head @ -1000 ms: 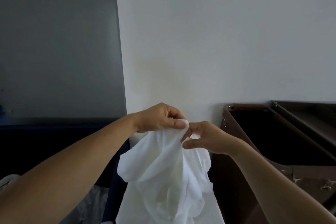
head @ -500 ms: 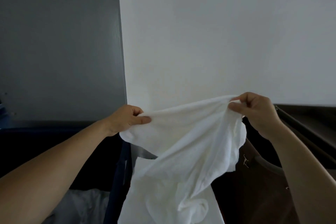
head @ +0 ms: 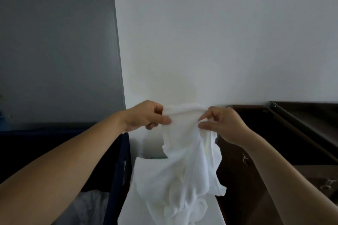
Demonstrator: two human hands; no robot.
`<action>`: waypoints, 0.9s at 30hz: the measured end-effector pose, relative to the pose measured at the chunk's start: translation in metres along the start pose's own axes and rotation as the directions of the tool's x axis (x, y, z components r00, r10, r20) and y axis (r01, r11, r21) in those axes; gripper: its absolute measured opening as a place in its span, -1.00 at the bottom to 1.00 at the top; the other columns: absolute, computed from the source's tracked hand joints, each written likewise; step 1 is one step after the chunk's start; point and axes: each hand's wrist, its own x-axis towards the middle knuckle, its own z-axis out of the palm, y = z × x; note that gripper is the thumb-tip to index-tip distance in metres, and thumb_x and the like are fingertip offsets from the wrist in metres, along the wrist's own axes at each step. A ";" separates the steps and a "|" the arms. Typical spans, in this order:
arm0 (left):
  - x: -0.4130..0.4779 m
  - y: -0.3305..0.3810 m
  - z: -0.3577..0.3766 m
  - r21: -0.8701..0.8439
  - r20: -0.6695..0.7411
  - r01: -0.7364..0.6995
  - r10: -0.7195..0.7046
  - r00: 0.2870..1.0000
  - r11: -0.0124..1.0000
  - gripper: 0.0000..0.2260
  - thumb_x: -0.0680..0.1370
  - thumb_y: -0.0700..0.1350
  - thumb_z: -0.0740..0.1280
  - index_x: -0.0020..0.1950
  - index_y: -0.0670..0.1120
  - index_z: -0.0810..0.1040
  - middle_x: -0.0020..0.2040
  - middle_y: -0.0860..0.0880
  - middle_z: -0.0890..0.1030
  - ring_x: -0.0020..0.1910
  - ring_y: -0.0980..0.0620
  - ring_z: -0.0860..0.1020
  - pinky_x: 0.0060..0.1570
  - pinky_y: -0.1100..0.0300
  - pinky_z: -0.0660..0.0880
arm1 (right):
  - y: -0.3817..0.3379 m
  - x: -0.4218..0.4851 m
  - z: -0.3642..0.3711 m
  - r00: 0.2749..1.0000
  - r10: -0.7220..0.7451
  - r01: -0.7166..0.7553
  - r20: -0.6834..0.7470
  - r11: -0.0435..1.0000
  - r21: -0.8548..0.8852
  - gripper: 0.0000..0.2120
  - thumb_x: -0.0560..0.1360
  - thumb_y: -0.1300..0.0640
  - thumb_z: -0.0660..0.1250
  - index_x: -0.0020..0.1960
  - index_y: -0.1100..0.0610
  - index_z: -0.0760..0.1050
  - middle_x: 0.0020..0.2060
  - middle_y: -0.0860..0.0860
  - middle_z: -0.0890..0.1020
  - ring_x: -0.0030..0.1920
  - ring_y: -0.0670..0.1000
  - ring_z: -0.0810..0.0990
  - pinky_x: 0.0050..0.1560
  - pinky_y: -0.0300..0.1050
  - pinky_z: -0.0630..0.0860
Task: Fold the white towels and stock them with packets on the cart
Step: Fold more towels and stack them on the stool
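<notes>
A white towel (head: 190, 160) hangs crumpled in front of me, held up by its top edge. My left hand (head: 146, 115) pinches that edge on the left, and my right hand (head: 223, 124) pinches it on the right. The two hands are close together, with a short stretch of taut cloth between them. The towel's lower part drapes onto a flat white surface (head: 144, 175) below. No packets are in view.
A dark blue fabric bin (head: 118, 166) stands at the left, with pale cloth (head: 91, 206) inside it. A dark brown cart compartment (head: 274, 142) sits at the right. A white wall is straight ahead, a grey wall at the left.
My hands first spread apart along the towel's top edge, the right one moving far right. They have since come back together, now holding a shorter stretch of the edge.
</notes>
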 end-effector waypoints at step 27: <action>0.017 0.011 0.005 0.216 -0.712 -0.165 0.271 0.648 0.962 -0.93 0.59 -0.06 0.31 -0.02 -0.04 0.53 -0.28 0.11 0.58 -0.32 0.20 0.53 -0.30 0.23 0.48 | -0.056 0.015 0.013 0.996 -0.029 0.049 -0.087 0.971 0.236 -0.75 0.44 0.20 0.50 -0.25 -0.16 0.69 -0.38 -0.09 0.64 -0.34 -0.12 0.56 -0.27 -0.16 0.54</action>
